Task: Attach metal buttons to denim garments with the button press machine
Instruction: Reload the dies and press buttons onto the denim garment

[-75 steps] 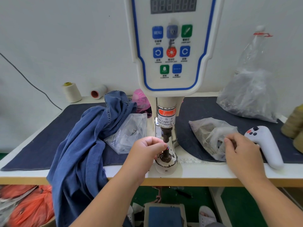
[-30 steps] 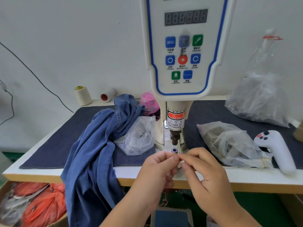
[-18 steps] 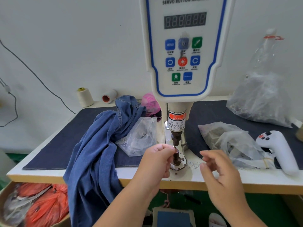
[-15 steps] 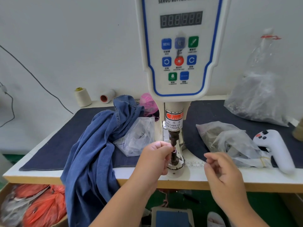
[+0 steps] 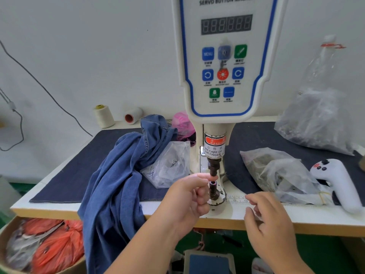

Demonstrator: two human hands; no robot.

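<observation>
Left hand (image 5: pixel 189 196) at the dies: forefinger tip up against the upper punch (image 5: pixel 213 171), other fingers curled beside the lower die (image 5: pixel 213 189). Can't tell if it's pinching a button part, too small to see. Right hand (image 5: pixel 264 216) hovers just right of the die, fingers loosely bent, holding nothing visible.

Key relation: die axis is vertical, gap between punch and die sits right at the left fingertip. Left hand is the nearer one. Its finger is in the press line, so it needs to clear before any stroke.

Denim (image 5: pixel 122 175) is bunched to the left, draped over the table (image 5: pixel 296 214) edge, not under the punch. It has to come rightward onto the die; left hand is closer to it.

Around: clear bag (image 5: pixel 169 165) between denim and press, button bag (image 5: pixel 276 171) just right of press, white controller (image 5: pixel 339 182) past it, big bag (image 5: pixel 316 123) at the back right. Pedal (image 5: pixel 209 263) below the table. Clear bag may snag the denim on the way over.
</observation>
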